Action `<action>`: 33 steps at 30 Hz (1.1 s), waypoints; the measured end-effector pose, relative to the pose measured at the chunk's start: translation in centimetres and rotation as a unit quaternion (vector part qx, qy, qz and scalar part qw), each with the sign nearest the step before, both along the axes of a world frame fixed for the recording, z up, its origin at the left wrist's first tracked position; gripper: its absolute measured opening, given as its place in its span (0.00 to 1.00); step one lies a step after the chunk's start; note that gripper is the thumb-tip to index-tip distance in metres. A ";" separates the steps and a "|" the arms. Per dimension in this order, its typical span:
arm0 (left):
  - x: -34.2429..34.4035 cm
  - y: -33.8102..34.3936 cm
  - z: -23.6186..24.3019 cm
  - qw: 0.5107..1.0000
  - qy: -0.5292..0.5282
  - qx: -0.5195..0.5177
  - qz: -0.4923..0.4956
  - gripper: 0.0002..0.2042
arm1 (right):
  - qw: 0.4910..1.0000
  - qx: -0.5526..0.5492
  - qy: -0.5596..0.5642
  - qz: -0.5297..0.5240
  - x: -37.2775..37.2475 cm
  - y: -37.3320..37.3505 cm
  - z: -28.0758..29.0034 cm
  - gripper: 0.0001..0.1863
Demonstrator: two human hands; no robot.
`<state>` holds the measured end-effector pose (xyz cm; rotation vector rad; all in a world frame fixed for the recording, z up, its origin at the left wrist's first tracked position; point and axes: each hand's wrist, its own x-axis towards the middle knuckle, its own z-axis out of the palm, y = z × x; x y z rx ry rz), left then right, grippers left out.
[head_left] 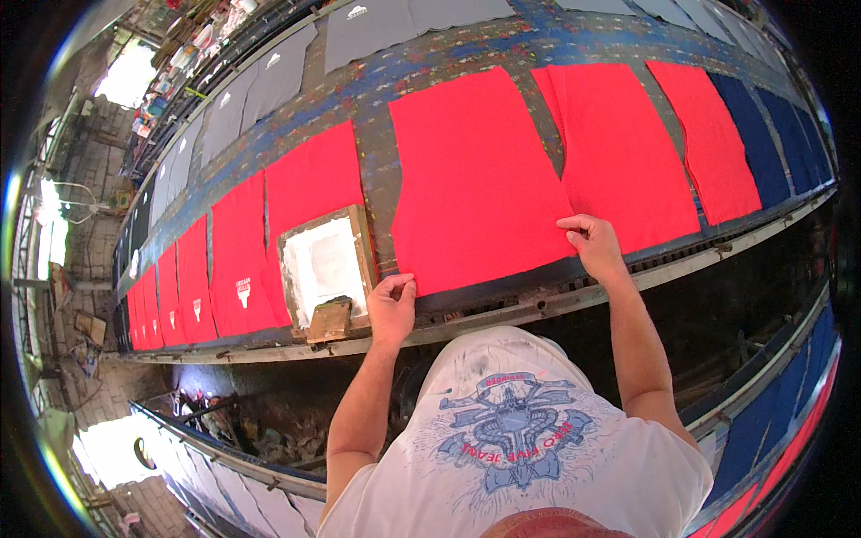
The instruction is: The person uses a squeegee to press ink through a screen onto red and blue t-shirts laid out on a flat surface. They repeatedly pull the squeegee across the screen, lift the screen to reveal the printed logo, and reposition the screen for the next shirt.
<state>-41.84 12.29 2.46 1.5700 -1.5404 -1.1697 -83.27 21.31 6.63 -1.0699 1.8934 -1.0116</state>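
Observation:
A red cut fabric panel [480,179] lies flat on the long printing table in front of me. At its near left corner, my left hand [392,305] is closed, thumb and fingertips pinching the edge. My right hand [595,247] pinches the panel's right edge, close to its near right corner. Just left of my left hand, a wooden-framed printing screen [366,260] with a pale mesh lies partly over another red panel [314,175]. A wooden squeegee [330,320] rests on the screen's near side.
More red panels [238,255] with small white prints run leftward. Unprinted red panels [619,152] and navy ones [749,134] lie to the right. Grey panels [278,76] line the far side. A metal rail [502,316] edges the table; a second table [233,498] stands behind me.

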 end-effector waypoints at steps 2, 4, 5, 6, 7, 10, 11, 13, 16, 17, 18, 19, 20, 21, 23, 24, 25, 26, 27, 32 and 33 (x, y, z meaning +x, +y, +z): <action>-0.2 0.3 -0.5 0.999 -0.026 -0.026 -0.014 0.06 | 0.999 -0.019 0.047 0.001 0.1 0.0 -0.6 0.13; -0.5 0.6 -0.7 0.996 -0.049 -0.064 -0.029 0.06 | 0.993 -0.046 0.106 0.009 0.1 0.1 -1.2 0.11; -0.5 0.7 -0.6 0.995 -0.070 -0.061 -0.030 0.06 | 0.988 -0.051 0.143 0.012 0.1 0.1 -1.4 0.11; -0.6 0.8 -0.5 0.994 -0.087 -0.063 -0.032 0.07 | 0.983 -0.030 0.179 0.004 0.1 0.2 -1.6 0.10; -0.7 0.9 -0.4 0.993 -0.102 -0.054 -0.032 0.07 | 0.985 -0.039 0.169 0.011 0.0 0.3 -1.6 0.09; -0.5 0.7 -0.1 0.978 -0.163 -0.122 -0.045 0.09 | 0.989 -0.002 0.148 0.010 0.0 0.7 -1.7 0.09; -0.4 0.6 -0.2 0.976 -0.167 -0.127 -0.053 0.09 | 0.989 -0.001 0.150 0.014 -0.1 0.8 -1.8 0.09; -0.2 0.5 -0.4 0.975 -0.178 -0.116 -0.060 0.08 | 0.987 -0.011 0.161 0.020 -0.2 0.9 -2.2 0.09; -0.2 0.6 -0.9 0.962 -0.192 -0.176 -0.084 0.07 | 0.982 -0.031 0.185 0.031 -0.4 0.8 -2.7 0.10; -0.2 0.4 -1.0 0.953 -0.206 -0.201 -0.098 0.07 | 0.980 -0.006 0.195 0.032 -0.5 0.8 -2.7 0.10; -0.2 0.4 -1.0 0.952 -0.207 -0.202 -0.101 0.08 | 0.984 -0.019 0.171 0.037 -0.7 0.8 -2.6 0.10; -0.2 0.3 -0.9 0.952 -0.212 -0.196 -0.100 0.08 | 0.988 -0.011 0.148 0.033 -0.7 0.8 -2.4 0.10; -0.3 0.3 -0.6 0.952 -0.216 -0.196 -0.096 0.09 | 0.992 -0.006 0.125 0.030 -0.8 0.8 -2.0 0.10; -0.2 0.3 -0.3 0.946 -0.227 -0.206 -0.103 0.09 | 0.997 0.027 0.067 0.012 -0.9 0.9 -1.6 0.10; 0.0 0.2 0.5 0.933 -0.240 -0.246 -0.109 0.10 | 0.997 0.047 -0.062 -0.006 -1.1 0.8 -0.8 0.11; -0.1 0.2 0.8 0.936 -0.252 -0.221 -0.110 0.10 | 0.999 0.053 0.003 -0.005 -1.1 0.8 -0.6 0.11; -0.1 0.1 1.0 0.937 -0.256 -0.211 -0.108 0.10 | 0.998 0.017 0.062 0.011 -0.9 0.8 -0.5 0.10; -0.1 0.1 1.2 0.940 -0.252 -0.207 -0.105 0.10 | 0.993 0.002 0.119 0.022 -0.8 0.7 -0.6 0.10; -0.2 0.0 1.2 0.938 -0.267 -0.189 -0.112 0.11 | 0.988 -0.002 0.152 0.033 -0.7 0.8 -0.7 0.10; -1.1 -0.3 1.0 0.906 -0.369 -0.152 -0.144 0.22 | 0.971 0.029 0.232 0.041 -0.3 1.4 -2.4 0.10; -1.6 -0.5 0.9 0.896 -0.358 -0.213 -0.155 0.25 | 0.969 0.027 0.240 0.042 -0.3 1.4 -2.6 0.10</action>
